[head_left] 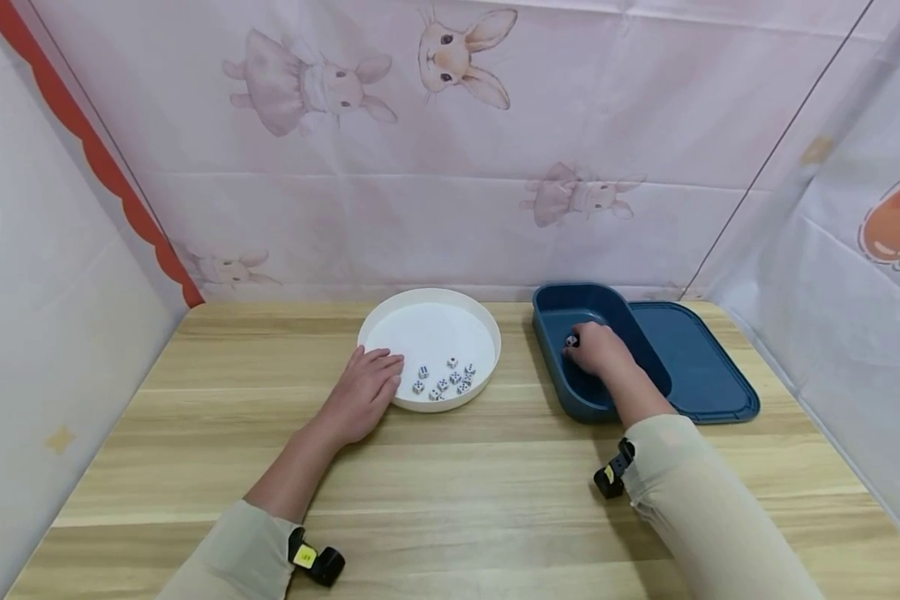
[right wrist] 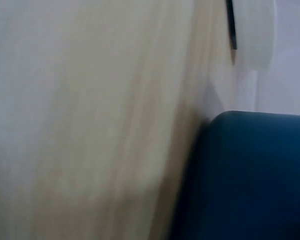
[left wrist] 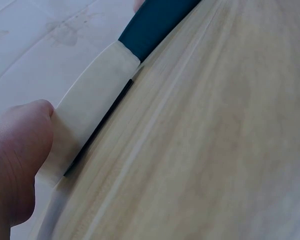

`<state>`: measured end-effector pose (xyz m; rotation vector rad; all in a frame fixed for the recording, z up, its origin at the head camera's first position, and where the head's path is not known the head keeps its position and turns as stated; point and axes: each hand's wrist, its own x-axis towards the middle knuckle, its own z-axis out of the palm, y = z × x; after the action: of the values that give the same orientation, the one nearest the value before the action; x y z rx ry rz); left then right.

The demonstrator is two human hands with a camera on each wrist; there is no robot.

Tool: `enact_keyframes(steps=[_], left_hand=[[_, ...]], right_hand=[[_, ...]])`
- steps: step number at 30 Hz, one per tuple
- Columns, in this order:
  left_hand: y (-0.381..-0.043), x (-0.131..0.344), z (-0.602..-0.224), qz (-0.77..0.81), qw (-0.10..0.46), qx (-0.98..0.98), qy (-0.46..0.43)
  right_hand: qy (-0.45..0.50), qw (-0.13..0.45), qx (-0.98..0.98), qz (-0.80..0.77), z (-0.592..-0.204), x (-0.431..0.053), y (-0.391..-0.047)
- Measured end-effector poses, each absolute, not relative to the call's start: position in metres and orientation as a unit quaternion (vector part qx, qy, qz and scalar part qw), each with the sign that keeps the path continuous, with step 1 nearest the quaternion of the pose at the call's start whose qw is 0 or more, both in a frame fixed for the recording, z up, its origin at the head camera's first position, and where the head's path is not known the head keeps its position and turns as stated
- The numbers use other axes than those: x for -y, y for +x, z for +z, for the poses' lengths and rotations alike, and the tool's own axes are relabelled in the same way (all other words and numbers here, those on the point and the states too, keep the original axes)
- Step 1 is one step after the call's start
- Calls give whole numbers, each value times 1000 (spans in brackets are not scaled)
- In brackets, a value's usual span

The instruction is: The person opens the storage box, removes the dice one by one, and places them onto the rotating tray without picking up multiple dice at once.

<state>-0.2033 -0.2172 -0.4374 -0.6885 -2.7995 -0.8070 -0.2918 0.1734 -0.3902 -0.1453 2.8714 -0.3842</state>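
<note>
A white round tray (head_left: 435,329) with a raised rim holds several white dice (head_left: 442,384), gathered in its near half. My left hand (head_left: 362,393) rests on the tray's left rim, its fingers fairly straight and reaching over the edge. In the left wrist view, part of that hand (left wrist: 20,155) lies against the tray's outer wall (left wrist: 92,95). Inside a deep blue box (head_left: 558,367), my right hand (head_left: 602,348) pinches a die (head_left: 572,340) at its fingertips. The right wrist view shows only the box's outer side (right wrist: 250,175), with the hand out of sight.
A flat blue lid (head_left: 708,367) lies right of the box, partly under or behind its edge. Wooden tabletop (head_left: 450,492) separates tray and box. A rabbit-print cloth (head_left: 420,217) hangs behind the table's far edge, with more cloth at both sides.
</note>
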Motion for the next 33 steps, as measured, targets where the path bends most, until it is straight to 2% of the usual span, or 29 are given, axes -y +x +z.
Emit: enact_keyframes(steps=[23, 27, 33], left_hand=[[-205, 217, -435, -267, 74, 933, -229], [-205, 216, -437, -267, 69, 934, -227], [-204, 217, -438, -268, 68, 935, -223]], right_hand=[[-40, 112, -984, -130, -390, -174, -296], [-44, 81, -982, -165, -385, -175, -292], [-40, -6, -952, -303, -367, -171, -284]])
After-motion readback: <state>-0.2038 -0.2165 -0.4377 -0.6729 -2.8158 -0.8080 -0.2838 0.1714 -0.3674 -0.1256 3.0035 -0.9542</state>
